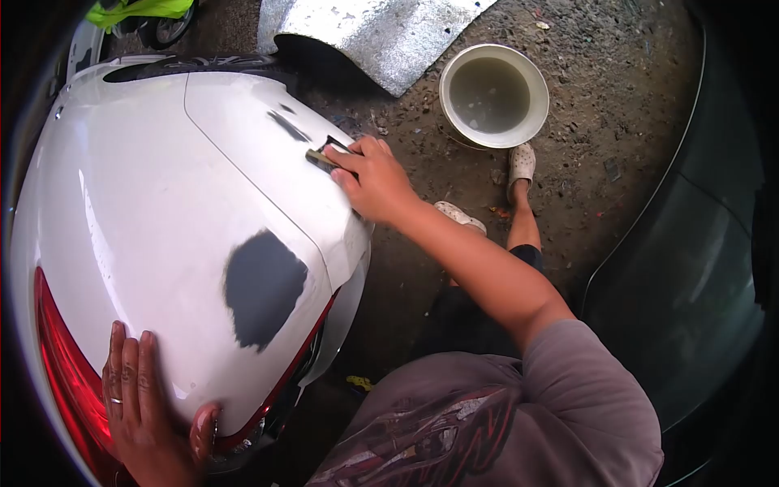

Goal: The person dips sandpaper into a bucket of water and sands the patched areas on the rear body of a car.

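My left hand (150,406) lies with fingers spread on the white car body (154,170), beside the red tail light (69,365); a ring shows on one finger. Farther up, my right hand (369,174) grips a small dark block (323,161) with a tan upper side, pressed against the car's rounded panel. Just beyond the block is a narrow grey streak (288,126) in the white paint. A larger dark grey patch (265,288) lies between my hands, left of the panel seam.
A white bucket (493,93) of murky water stands on the wet, gritty ground (584,154) near my feet. Behind it lies a silvery sheet (373,36). A dark car (682,268) is on the right. Something bright yellow-green (146,10) shows at top left.
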Motion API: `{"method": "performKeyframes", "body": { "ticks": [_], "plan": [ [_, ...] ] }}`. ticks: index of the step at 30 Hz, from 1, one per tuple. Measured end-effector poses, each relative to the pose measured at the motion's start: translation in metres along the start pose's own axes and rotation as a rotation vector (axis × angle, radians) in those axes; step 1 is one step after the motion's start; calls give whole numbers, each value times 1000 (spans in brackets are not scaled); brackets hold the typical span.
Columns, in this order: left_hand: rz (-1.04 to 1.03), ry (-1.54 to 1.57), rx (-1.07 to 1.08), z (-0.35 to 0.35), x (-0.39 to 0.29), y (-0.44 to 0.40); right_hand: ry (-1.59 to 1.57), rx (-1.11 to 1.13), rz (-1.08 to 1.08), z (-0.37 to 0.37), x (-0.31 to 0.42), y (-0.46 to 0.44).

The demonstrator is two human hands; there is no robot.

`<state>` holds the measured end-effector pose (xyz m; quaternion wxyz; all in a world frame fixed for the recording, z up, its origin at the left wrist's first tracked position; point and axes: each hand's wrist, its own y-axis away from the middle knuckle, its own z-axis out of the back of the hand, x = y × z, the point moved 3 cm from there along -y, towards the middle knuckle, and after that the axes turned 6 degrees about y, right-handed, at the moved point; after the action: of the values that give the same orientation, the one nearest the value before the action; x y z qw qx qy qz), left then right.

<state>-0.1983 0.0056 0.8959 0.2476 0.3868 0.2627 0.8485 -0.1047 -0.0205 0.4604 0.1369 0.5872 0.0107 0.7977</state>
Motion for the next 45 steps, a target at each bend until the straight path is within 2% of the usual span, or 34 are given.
{"method": "performKeyframes", "body": {
  "ticks": [3,4,10,15,16,19,21,22,24,26,29,35,37,39,42,44,45],
  "plan": [
    [-79,30,119,-1,10,-6,-10,21,76,20,0,34],
    [-40,19,175,-5,11,-5,-10,33,76,17,-1,31],
    [-5,26,201,-3,2,-8,80,18,70,-23,-4,-56],
    [-7,40,240,-2,1,-10,26,67,106,18,2,17],
    [-41,93,182,7,-6,-15,47,63,93,19,3,25],
    [-61,166,107,12,-12,-16,34,14,136,-10,7,-28],
    [-35,179,107,6,-9,-12,86,8,130,-29,6,-58],
    [-36,87,171,-2,-4,-10,70,5,115,-32,4,-60],
    [-45,6,236,-5,-3,-11,69,7,94,-22,1,-44],
    [-51,162,119,7,-11,-13,11,80,142,7,1,3],
    [-54,177,129,8,-10,-14,-2,113,125,26,4,38],
    [-63,129,148,9,-17,-18,22,62,113,-28,-1,-65],
    [-88,115,143,6,-17,-17,-4,81,37,-19,-11,-46],
    [-74,112,131,4,-15,-18,-44,112,118,12,-4,5],
    [-67,129,163,2,-13,-17,-78,113,130,34,4,54],
    [-51,-85,277,-8,-6,-13,-44,73,127,19,-3,30],
    [-50,-91,270,-10,-6,-12,-13,22,135,9,-8,6]
  ]
}}
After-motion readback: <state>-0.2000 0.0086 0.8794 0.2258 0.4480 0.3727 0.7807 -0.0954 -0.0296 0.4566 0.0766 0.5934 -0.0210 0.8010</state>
